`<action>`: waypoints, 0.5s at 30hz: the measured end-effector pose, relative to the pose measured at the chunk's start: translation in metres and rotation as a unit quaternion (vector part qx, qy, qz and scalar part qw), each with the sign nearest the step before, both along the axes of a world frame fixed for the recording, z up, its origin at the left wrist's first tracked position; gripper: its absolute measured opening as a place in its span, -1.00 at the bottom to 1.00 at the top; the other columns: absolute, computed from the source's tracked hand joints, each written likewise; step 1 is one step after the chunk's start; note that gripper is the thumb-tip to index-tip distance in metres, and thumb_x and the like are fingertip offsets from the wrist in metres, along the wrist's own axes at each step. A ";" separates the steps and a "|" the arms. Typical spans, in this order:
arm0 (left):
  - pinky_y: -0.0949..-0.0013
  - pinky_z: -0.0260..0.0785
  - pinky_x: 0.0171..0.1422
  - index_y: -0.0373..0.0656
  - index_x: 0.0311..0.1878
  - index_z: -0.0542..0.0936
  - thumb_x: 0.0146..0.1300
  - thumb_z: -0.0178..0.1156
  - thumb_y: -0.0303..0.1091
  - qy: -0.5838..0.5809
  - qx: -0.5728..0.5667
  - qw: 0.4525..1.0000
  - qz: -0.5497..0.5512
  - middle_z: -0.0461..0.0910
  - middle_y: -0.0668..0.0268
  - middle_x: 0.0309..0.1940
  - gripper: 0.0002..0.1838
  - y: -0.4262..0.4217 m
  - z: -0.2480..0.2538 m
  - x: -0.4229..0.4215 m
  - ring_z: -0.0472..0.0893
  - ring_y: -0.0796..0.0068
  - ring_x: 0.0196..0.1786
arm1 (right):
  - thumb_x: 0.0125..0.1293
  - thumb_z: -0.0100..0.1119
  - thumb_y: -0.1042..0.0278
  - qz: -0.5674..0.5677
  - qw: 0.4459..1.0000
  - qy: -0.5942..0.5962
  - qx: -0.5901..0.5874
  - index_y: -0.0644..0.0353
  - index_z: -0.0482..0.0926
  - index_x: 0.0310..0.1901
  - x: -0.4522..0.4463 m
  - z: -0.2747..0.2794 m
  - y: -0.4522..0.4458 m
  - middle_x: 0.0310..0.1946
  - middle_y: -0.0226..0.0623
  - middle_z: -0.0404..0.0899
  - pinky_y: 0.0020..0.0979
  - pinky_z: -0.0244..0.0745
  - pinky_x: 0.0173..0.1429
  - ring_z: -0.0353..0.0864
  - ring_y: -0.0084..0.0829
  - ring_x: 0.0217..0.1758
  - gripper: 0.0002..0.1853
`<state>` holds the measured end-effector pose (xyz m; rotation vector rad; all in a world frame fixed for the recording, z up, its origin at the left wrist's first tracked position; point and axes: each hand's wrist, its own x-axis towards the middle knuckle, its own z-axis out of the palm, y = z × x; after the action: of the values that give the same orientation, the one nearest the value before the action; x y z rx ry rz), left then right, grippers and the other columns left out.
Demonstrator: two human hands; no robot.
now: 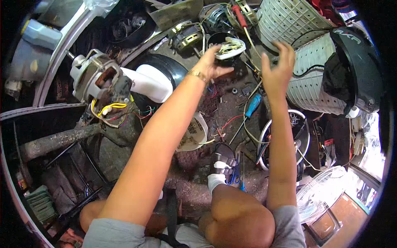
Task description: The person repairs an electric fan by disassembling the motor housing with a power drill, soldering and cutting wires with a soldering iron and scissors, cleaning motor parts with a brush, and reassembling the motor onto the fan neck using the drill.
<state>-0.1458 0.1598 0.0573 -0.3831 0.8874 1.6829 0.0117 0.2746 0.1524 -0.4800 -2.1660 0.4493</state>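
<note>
My left hand [210,65] reaches forward with the thumb spread away from the fingers. Its fingertips are at the left edge of a white plastic housing [236,53] with wires in it, which sits over a dark round container; whether they touch it is hard to see. My right hand [279,68] is raised to the right of the housing, slightly blurred, its fingers apart and nothing in them. Below and between the hands, a blue-handled screwdriver [253,105] lies on the floor. A red-handled screwdriver [239,16] leans beyond the housing, beside several electric motors [186,36].
On the left stands a motor [97,78] with yellow wires. A vented plastic cover [194,132] lies near my sandalled foot [223,159]. To the right are a white-rimmed basin [307,132] of parts, perforated white tubs [312,53], a black helmet [364,70] and a fan grille [316,194].
</note>
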 end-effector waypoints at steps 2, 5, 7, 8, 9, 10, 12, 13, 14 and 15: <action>-0.10 0.49 0.10 -0.23 0.12 0.36 0.38 -0.10 -0.31 0.020 -0.025 0.998 0.050 0.50 0.02 0.03 -0.68 0.008 -0.001 0.005 0.56 0.09 0.06 | 0.05 0.24 0.47 -0.002 0.999 -0.007 -0.033 0.19 0.48 0.00 0.030 -0.002 -0.009 0.04 -0.10 0.38 -0.19 0.28 0.19 0.36 -0.10 0.14 -0.59; -0.08 0.51 0.10 -0.31 0.21 0.25 0.37 -0.27 -0.51 0.041 -0.038 0.997 0.060 0.45 -0.08 0.07 -0.64 0.000 -0.005 0.015 0.54 0.00 0.10 | 0.05 0.22 0.54 -0.012 0.994 -0.019 -0.105 0.22 0.47 -0.01 0.066 -0.010 -0.018 0.01 -0.13 0.39 -0.25 0.31 0.16 0.39 -0.18 0.10 -0.60; -0.07 0.51 0.09 -0.34 0.22 0.24 0.34 -0.28 -0.55 0.078 -0.004 0.995 0.058 0.46 -0.09 0.07 -0.62 -0.015 0.001 0.019 0.56 -0.01 0.07 | 0.06 0.20 0.57 -0.025 0.989 -0.022 -0.144 0.23 0.47 -0.01 0.081 -0.018 -0.023 0.00 -0.14 0.39 -0.28 0.33 0.14 0.42 -0.22 0.07 -0.61; -0.09 0.50 0.10 -0.36 0.21 0.24 0.32 -0.27 -0.59 0.073 -0.033 0.995 0.060 0.46 -0.08 0.07 -0.61 -0.017 0.005 0.018 0.55 -0.02 0.07 | 0.08 0.18 0.59 -0.035 0.981 -0.034 -0.190 0.23 0.47 -0.01 0.084 -0.024 -0.025 0.00 -0.15 0.39 -0.32 0.37 0.10 0.43 -0.26 0.03 -0.63; -0.11 0.50 0.10 -0.38 0.20 0.24 0.30 -0.25 -0.62 0.102 -0.041 0.992 0.063 0.45 -0.07 0.07 -0.61 -0.019 0.006 0.015 0.53 -0.02 0.11 | 0.10 0.16 0.60 -0.042 0.969 -0.047 -0.237 0.24 0.46 -0.02 0.087 -0.029 -0.029 0.00 -0.17 0.39 -0.36 0.40 0.06 0.45 -0.30 -0.01 -0.64; -0.03 0.56 -0.02 -0.29 0.18 0.30 0.32 -0.22 -0.58 0.118 -0.044 0.989 0.078 0.52 0.00 -0.01 -0.64 -0.020 0.006 0.014 0.59 0.05 0.01 | 0.12 0.15 0.62 -0.038 0.959 -0.014 -0.279 0.22 0.46 -0.02 0.086 -0.034 -0.034 0.00 -0.20 0.40 -0.42 0.43 -0.01 0.46 -0.38 -0.06 -0.65; 0.04 0.62 -0.13 -0.21 0.15 0.37 0.34 -0.20 -0.54 0.135 -0.049 0.985 0.096 0.59 0.07 -0.09 -0.66 -0.028 0.013 0.016 0.66 0.12 -0.10 | 0.12 0.15 0.62 -0.020 0.960 -0.019 -0.279 0.21 0.46 -0.02 0.086 -0.040 -0.039 0.00 -0.21 0.39 -0.44 0.45 -0.05 0.46 -0.39 -0.06 -0.65; 0.05 0.62 -0.14 -0.22 0.14 0.36 0.32 -0.17 -0.55 0.176 -0.051 0.974 0.132 0.59 0.08 -0.11 -0.67 -0.035 0.023 0.025 0.66 0.14 -0.11 | 0.13 0.15 0.62 -0.009 0.960 -0.021 -0.277 0.21 0.45 -0.01 0.085 -0.041 -0.041 0.01 -0.22 0.39 -0.47 0.46 -0.08 0.47 -0.41 -0.06 -0.65; 0.05 0.62 -0.15 -0.22 0.12 0.35 0.31 -0.14 -0.55 0.216 -0.052 0.961 0.163 0.59 0.10 -0.13 -0.68 -0.042 0.033 0.031 0.66 0.15 -0.13 | 0.15 0.14 0.61 -0.007 0.962 -0.039 -0.269 0.20 0.45 0.00 0.084 -0.041 -0.043 0.02 -0.25 0.39 -0.47 0.46 -0.09 0.49 -0.45 -0.09 -0.66; 0.05 0.62 -0.19 -0.23 0.12 0.34 0.26 -0.10 -0.55 0.276 -0.052 0.949 0.144 0.58 0.09 -0.14 -0.66 -0.056 0.029 0.030 0.66 0.19 -0.14 | 0.15 0.14 0.61 -0.013 0.961 -0.038 -0.273 0.20 0.45 0.00 0.084 -0.043 -0.047 0.02 -0.25 0.39 -0.47 0.46 -0.09 0.49 -0.45 -0.09 -0.66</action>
<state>-0.1162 0.1038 0.0868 -0.1058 1.3868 2.0647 0.0959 0.2280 0.1095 -0.8350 -2.0888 1.0400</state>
